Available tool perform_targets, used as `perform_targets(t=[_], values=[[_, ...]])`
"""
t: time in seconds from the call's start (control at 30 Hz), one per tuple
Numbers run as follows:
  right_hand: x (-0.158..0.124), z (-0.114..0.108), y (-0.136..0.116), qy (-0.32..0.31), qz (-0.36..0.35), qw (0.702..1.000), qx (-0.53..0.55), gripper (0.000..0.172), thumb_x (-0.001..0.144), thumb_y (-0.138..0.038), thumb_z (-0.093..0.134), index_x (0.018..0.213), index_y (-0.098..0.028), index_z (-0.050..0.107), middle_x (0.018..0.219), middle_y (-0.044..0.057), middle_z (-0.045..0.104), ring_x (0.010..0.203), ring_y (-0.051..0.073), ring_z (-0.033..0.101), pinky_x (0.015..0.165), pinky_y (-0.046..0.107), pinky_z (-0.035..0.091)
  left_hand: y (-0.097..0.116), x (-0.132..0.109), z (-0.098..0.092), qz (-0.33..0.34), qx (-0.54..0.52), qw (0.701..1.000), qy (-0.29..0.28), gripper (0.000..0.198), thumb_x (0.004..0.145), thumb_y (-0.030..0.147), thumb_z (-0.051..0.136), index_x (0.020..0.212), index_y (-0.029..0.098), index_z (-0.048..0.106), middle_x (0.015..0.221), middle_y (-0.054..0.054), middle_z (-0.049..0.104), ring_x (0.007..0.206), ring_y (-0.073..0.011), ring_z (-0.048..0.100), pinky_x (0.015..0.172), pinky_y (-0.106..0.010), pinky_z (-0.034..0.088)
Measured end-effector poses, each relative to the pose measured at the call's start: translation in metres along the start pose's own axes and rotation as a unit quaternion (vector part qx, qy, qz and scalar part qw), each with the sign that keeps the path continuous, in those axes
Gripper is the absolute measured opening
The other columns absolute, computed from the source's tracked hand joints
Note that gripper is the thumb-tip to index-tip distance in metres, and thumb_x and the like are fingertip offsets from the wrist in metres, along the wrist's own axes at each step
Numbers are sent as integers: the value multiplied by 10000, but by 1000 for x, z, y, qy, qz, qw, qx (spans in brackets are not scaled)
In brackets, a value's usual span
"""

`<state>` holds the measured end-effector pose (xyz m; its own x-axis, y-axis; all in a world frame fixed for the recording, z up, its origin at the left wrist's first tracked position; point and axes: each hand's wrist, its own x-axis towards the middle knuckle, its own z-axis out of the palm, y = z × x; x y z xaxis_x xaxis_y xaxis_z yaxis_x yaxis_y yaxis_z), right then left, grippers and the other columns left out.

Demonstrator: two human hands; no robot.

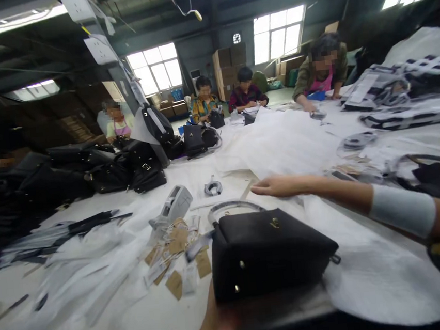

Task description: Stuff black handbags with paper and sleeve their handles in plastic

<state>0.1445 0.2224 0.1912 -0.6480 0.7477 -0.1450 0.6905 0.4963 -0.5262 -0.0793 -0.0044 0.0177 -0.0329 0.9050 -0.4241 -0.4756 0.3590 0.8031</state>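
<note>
A black handbag [267, 248] lies tilted toward me at the table's front, with small gold metal fittings. Its handle [239, 204], wrapped in pale material, arches up behind. My left hand [219, 323] grips the bag's lower left end from below; its fingers are mostly hidden and blurred. Beyond the bag, my right hand [272, 186] reaches in from the right, fingers stretched to the left, with nothing visible in it. Left of the bag are brown paper tags [178, 240] with strings and a grey tagging tool or dispenser [177, 203].
Black bags [107, 168] are piled at the back left beside a post [119, 86]. White wrapping sheets [287, 137] cover much of the table. A coiled strap [213, 187] lies ahead. Several co-workers sit or stand across the table; wrapped bags [376, 87] fill the right.
</note>
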Motion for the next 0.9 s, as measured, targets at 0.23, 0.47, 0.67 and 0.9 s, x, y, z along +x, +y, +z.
perform_targets(t=[0.23,0.47,0.67,0.9], values=[[-115,96,33,120,85,977,153,705,850,-704,545,1386,-249,595,1513,44,464,1448,346,324,1238,490,152,-26,-30,-8,-21,-295,955,-7,414,996,243,457,1393,328,538,1221,-53,707,1225,-305,602,1065,-607,431],[-170,135,27,216,70,950,213,624,910,-580,550,1436,-245,517,1503,65,481,1416,293,395,1219,471,228,-42,-105,3,-95,-124,987,34,520,981,507,474,1200,80,675,1211,-214,682,1130,-307,664,876,-367,587],[-184,173,32,279,-35,950,134,909,832,-444,710,1572,-228,230,1607,100,295,1472,269,288,1225,437,223,-10,-128,11,269,413,867,68,296,840,477,707,1083,315,754,1198,-61,710,1196,-328,614,1118,-465,416],[-172,171,46,296,-120,947,27,500,854,-312,672,1329,-258,525,1417,98,530,1322,273,509,1115,465,423,42,-68,9,414,711,568,25,775,757,254,814,1451,258,469,1527,-107,438,1413,-332,392,1158,-536,344]])
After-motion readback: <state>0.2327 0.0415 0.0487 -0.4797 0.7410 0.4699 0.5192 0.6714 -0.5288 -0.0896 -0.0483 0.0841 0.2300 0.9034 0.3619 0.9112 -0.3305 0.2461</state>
